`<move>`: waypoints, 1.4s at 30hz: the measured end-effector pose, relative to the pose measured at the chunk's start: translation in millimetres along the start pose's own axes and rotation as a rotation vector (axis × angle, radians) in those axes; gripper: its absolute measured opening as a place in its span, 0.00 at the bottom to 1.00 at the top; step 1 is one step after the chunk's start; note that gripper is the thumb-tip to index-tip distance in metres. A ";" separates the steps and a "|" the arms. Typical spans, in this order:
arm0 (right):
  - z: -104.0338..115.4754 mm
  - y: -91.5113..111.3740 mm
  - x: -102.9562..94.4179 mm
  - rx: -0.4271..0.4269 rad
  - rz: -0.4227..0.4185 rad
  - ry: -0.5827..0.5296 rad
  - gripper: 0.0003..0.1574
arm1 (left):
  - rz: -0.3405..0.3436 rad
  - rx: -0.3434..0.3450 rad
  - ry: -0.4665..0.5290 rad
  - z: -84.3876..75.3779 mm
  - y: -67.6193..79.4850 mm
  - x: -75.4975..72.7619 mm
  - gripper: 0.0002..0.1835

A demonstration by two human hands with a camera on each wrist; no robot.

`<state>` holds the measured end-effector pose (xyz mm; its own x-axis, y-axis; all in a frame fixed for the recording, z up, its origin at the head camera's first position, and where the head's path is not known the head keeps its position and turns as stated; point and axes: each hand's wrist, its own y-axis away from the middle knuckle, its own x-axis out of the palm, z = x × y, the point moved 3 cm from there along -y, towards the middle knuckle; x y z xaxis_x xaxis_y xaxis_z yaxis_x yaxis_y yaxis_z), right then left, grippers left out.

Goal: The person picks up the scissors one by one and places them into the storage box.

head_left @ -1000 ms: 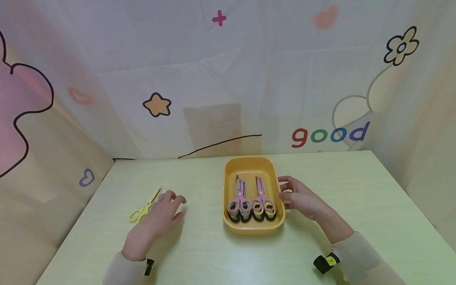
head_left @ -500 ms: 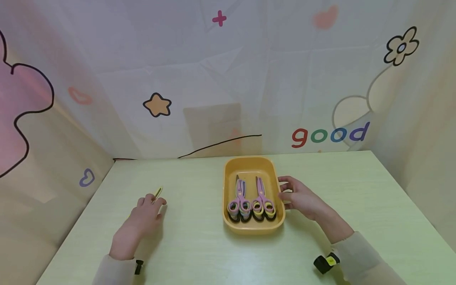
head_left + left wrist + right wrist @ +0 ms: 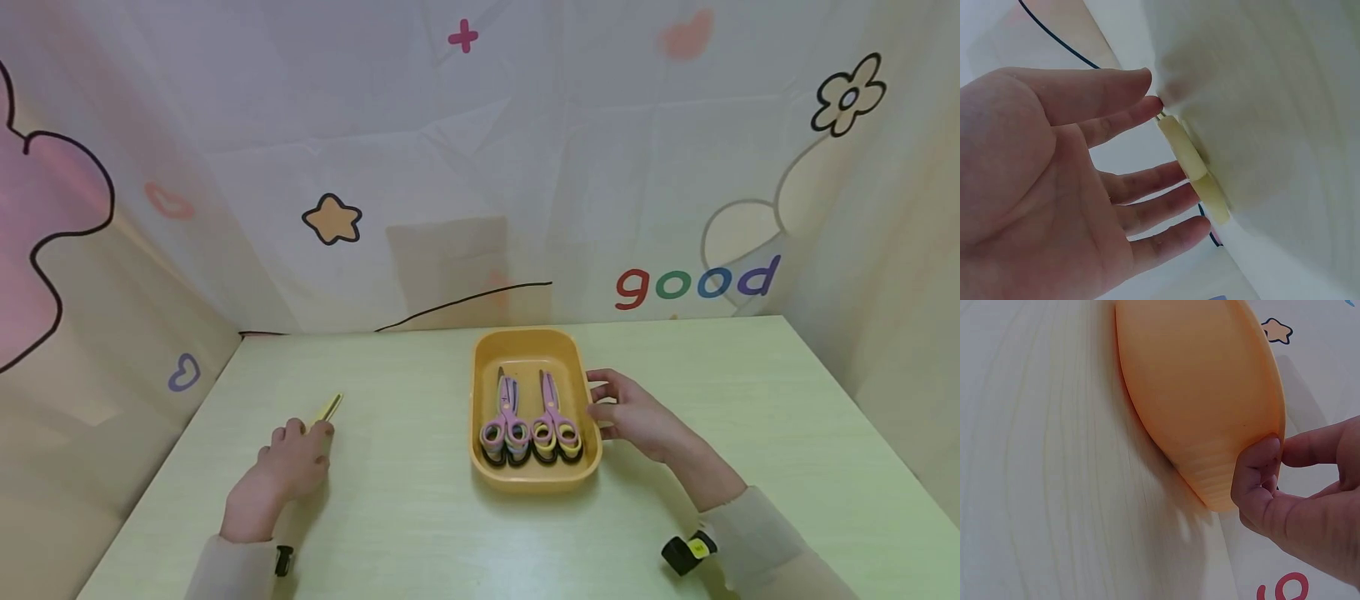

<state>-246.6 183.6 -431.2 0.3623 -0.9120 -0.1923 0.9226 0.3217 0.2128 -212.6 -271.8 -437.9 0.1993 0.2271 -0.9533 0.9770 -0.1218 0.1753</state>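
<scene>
Yellow scissors (image 3: 332, 406) lie on the left part of the table, mostly covered by my left hand (image 3: 287, 467) in the head view. In the left wrist view the fingertips reach the yellow handles (image 3: 1183, 149), with the thumb apart from them. My right hand (image 3: 636, 422) pinches the right rim of a yellow-orange tray (image 3: 536, 481). Its fingers show against the tray's outer wall (image 3: 1200, 375) in the right wrist view. Inside the tray are two stacks of scissors side by side, pink scissors (image 3: 507, 410) and pink scissors (image 3: 551, 410) on top, with black and yellow handles beneath.
The pale wood-grain table (image 3: 405, 467) ends at a printed cloth backdrop (image 3: 420, 150), which also hangs along both sides. A black strap device (image 3: 688, 552) sits at my right wrist, and a smaller black piece (image 3: 283, 560) at the left.
My left hand has moved left and down over the yellow scissors, covering their handles in the head view. The right hand and the tray stay in place.
</scene>
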 end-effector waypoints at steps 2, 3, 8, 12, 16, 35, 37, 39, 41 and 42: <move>-0.2 0.1 -0.2 0.001 -0.001 0.001 0.37 | 0.001 0.000 0.000 0.2 -1.4 0.8 0.21; -0.3 0.1 -0.2 0.002 -0.001 0.002 0.37 | 0.001 0.002 0.000 -0.1 -2.0 1.1 0.21; -0.3 0.0 -0.3 0.007 -0.002 0.002 0.37 | 0.006 0.017 -0.003 -4.4 -4.0 0.9 0.22; 0.4 -0.1 -0.2 0.009 -0.004 -0.002 0.37 | 0.014 0.026 0.008 -12.8 -6.2 -0.8 0.23; 0.8 0.2 -0.4 0.011 -0.008 -0.002 0.37 | 0.020 0.042 0.014 -23.1 -9.3 -1.0 0.23; -0.3 -0.8 -0.1 0.018 -0.013 -0.004 0.37 | 0.041 0.097 0.021 -60.8 -22.4 7.5 0.23; -0.7 -0.8 -0.1 0.021 -0.014 -0.003 0.38 | 0.046 0.094 0.023 -63.1 -22.2 7.4 0.24; -1.1 -0.8 0.0 0.023 -0.014 -0.003 0.38 | 0.048 0.094 0.024 -63.9 -22.8 7.9 0.24; -1.3 -0.9 -0.1 0.023 -0.015 -0.004 0.38 | 0.053 0.092 0.030 -64.4 -22.6 8.0 0.24; -1.4 -0.9 -0.2 0.023 -0.015 -0.003 0.38 | 0.053 0.089 0.032 -64.8 -22.0 7.8 0.24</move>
<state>-247.4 183.8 -432.7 0.3480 -0.9175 -0.1926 0.9247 0.3021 0.2316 -227.7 -204.7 -433.3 0.2546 0.2484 -0.9346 0.9545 -0.2194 0.2017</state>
